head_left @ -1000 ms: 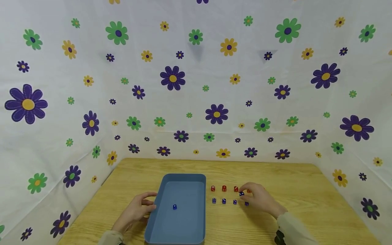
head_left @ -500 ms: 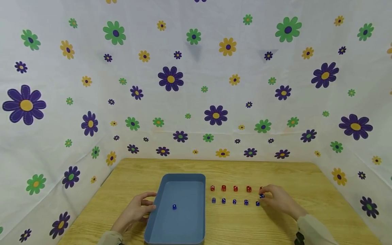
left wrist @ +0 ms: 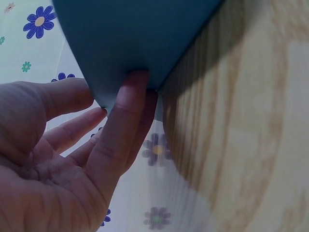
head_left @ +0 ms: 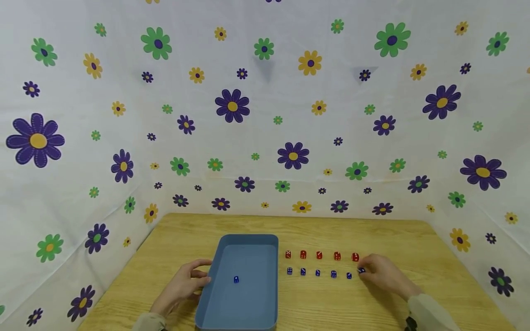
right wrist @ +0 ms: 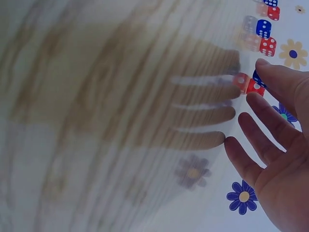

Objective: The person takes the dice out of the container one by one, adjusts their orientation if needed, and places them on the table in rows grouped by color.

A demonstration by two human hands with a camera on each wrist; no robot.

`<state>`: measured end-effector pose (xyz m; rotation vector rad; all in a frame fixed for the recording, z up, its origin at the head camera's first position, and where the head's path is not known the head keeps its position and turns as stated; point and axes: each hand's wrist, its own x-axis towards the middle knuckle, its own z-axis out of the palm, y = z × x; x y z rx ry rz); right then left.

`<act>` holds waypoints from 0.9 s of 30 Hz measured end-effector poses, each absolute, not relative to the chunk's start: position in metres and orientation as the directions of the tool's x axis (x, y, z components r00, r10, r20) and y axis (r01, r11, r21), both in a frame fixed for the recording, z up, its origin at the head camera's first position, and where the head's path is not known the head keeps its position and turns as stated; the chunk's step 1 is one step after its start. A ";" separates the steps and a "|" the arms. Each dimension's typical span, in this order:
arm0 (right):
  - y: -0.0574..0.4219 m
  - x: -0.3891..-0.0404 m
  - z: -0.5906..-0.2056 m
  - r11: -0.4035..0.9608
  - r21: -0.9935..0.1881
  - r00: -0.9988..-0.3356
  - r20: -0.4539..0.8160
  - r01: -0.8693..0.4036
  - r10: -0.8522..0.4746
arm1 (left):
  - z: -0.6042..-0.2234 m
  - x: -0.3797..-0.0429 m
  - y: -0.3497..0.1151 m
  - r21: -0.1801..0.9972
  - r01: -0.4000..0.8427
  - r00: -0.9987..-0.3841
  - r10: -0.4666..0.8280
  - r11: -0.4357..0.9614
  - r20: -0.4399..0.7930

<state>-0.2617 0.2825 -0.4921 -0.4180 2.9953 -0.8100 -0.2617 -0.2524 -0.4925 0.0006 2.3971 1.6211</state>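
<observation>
My right hand pinches a blue die between thumb and forefinger, low over the table at the right end of the near row. In the right wrist view the other fingers are spread and a red die shows just beyond the pinched one. The blue dice row ends with a die close left of my fingertips. Behind it runs a row of red dice, the last red die just beyond my fingers. My left hand touches the outer left wall of a blue tray with loosely extended fingers.
Inside the tray lies one blue die. The wooden table carries the tray and both rows, which run rightward from the tray. White flowered cloth surrounds the table at the back and sides.
My right hand has moved right along the dice rows, then slightly nearer, with the blue die between its fingers, uncovering the right-hand dice. My left hand and the tray stay in place.
</observation>
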 end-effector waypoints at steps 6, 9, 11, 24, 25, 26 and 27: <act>0.287 -0.258 -0.497 0.842 -0.466 -0.958 0.046 -0.273 -0.285 | -0.493 -0.261 -0.254 0.911 -0.125 -0.970 0.144 0.393 -0.195; 0.286 -0.256 -0.496 0.843 -0.466 -0.959 0.047 -0.269 -0.280 | -0.494 -0.262 -0.255 0.911 -0.122 -0.970 0.147 0.394 -0.194; 0.285 -0.254 -0.495 0.841 -0.468 -0.959 0.053 -0.271 -0.280 | -0.494 -0.263 -0.256 0.910 -0.123 -0.970 0.148 0.395 -0.195; 0.286 -0.251 -0.494 0.837 -0.483 -0.962 0.042 -0.257 -0.271 | -0.494 -0.263 -0.254 0.905 -0.123 -0.972 0.133 0.408 -0.193; 0.286 -0.252 -0.495 0.838 -0.481 -0.961 0.043 -0.259 -0.272 | -0.494 -0.263 -0.254 0.905 -0.125 -0.972 0.132 0.406 -0.194; 0.286 -0.252 -0.495 0.838 -0.480 -0.961 0.045 -0.261 -0.274 | -0.494 -0.263 -0.254 0.906 -0.127 -0.972 0.131 0.404 -0.194; 0.286 -0.253 -0.496 0.838 -0.479 -0.961 0.046 -0.261 -0.273 | -0.493 -0.263 -0.253 0.906 -0.128 -0.972 0.129 0.404 -0.195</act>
